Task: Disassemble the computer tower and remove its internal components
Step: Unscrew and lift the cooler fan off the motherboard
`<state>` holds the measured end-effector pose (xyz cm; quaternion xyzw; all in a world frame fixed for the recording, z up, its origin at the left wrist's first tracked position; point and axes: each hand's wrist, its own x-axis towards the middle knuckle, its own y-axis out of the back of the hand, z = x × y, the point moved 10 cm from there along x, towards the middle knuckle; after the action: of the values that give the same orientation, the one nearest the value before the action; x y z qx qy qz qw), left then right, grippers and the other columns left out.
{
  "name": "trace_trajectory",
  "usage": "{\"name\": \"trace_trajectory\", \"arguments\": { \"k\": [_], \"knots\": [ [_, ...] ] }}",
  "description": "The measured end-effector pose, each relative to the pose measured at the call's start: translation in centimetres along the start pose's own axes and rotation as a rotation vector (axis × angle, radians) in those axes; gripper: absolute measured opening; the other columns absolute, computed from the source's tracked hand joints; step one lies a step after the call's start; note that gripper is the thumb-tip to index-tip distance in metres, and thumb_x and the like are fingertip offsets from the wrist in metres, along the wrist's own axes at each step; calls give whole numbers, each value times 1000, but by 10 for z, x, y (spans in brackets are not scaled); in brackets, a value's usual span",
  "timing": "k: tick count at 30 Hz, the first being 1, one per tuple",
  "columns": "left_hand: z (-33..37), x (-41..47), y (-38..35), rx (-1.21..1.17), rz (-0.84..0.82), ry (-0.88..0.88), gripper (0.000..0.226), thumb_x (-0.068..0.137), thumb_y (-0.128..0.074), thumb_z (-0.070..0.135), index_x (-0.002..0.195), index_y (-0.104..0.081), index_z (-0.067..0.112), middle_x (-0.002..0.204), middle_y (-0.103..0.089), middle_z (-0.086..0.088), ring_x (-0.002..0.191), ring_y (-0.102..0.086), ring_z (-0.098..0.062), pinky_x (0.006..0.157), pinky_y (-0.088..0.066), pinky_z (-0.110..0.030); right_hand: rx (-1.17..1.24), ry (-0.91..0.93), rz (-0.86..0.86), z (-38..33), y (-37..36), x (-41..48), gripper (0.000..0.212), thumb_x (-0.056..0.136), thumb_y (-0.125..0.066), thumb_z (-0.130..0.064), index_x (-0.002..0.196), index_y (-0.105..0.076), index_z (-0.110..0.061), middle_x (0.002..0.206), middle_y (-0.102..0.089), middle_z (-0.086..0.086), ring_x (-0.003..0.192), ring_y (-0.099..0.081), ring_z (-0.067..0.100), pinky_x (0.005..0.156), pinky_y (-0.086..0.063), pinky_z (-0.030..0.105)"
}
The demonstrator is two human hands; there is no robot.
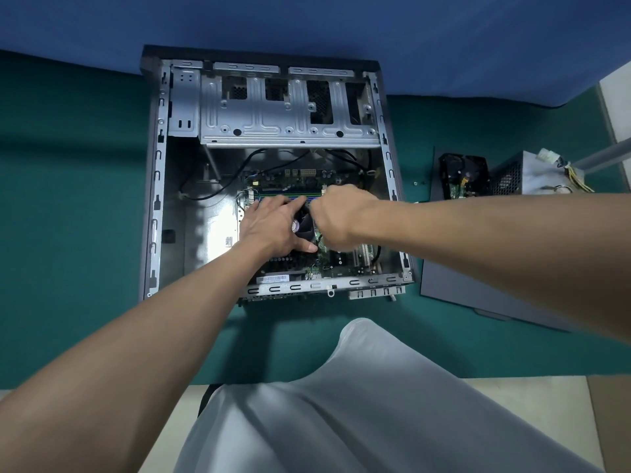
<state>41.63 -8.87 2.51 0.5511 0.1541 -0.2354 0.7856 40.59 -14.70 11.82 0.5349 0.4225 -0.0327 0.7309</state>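
**Step in hand: freeing the cooler.** This is judged from hand position.

1. Location. The case (155,199) lies open on its side on the table (68,199). The cooler (304,228) sits mid-board on the motherboard (336,264), mostly covered by both hands.
2. Grip. The left hand (269,227) lies spread over the cooler, with its fingers fairly straight across the far side and its thumb at the near edge. The right hand (341,213) is curled at the cooler's right edge with its knuckles up. What its fingers pinch is hidden, so its hold cannot be told.
3. Method. Steady the cooler with the left hand. Release every fastener or latch before lifting. Unplug the fan lead first if it is attached; the lead is not visible here.
4. Lift straight up, with a slight twist if the paste sticks. Do not pry against the board.
5. Keep knuckles clear of the memory slots (290,196) just beyond the cooler and of the loose cable (205,194) to the left.
6. Set the cooler beside the drive (461,175) and the power supply (532,172), which lie to the right of the case.
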Motion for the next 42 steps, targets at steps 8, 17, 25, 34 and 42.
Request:
{"name": "trace_trajectory", "arguments": {
  "k": [8, 17, 25, 34, 42],
  "knots": [
    [-1, -1, 2, -40, 35, 9, 90, 68, -75, 59, 145, -36, 30, 149, -36, 0, 138, -27, -23, 117, -16, -41, -15, 208, 53, -19, 12, -1, 12, 90, -57, -19, 86, -55, -8, 72, -51, 6, 58, -50, 21, 49, -39, 25],
    [-1, -2, -1, -16, -7, 12, 99, 69, -70, 66, 150, -21, 38, 151, -33, -1, 140, -24, -23, 117, -15, -42, 956, -538, -343, 41, -41, -4, 28, 102, -33, -18, 81, -46, -6, 56, -43, 4, 43, -27, 8, 41, -22, 18],
    [2, 1, 1, -36, 14, -8, 96, 69, -75, 61, 149, -28, 35, 150, -35, -1, 139, -26, -25, 116, -18, -41, -344, 200, 35, -15, 3, -6, 27, 99, -43, -20, 120, -57, -11, 100, -60, 9, 91, -63, 30, 59, -43, 32],
    [1, -2, 3, 97, 39, -52, 101, 64, -72, 70, 144, -29, 27, 142, -43, -8, 132, -37, -28, 108, -30, -38, 337, 17, 12, 9, 8, 9, 37, 94, -54, -30, 63, -44, -13, 68, -56, 7, 58, -55, 19, 49, -41, 25],
    [6, 2, 11, 202, 52, -80, 67, 63, -75, 64, 106, -48, 20, 74, -54, 0, 82, -59, -29, 79, -49, -37, 167, -11, -26, 6, 11, 6, 12, 92, -51, -19, 100, -58, -14, 73, -51, 0, 59, -48, 14, 50, -37, 25]
  ]
}}
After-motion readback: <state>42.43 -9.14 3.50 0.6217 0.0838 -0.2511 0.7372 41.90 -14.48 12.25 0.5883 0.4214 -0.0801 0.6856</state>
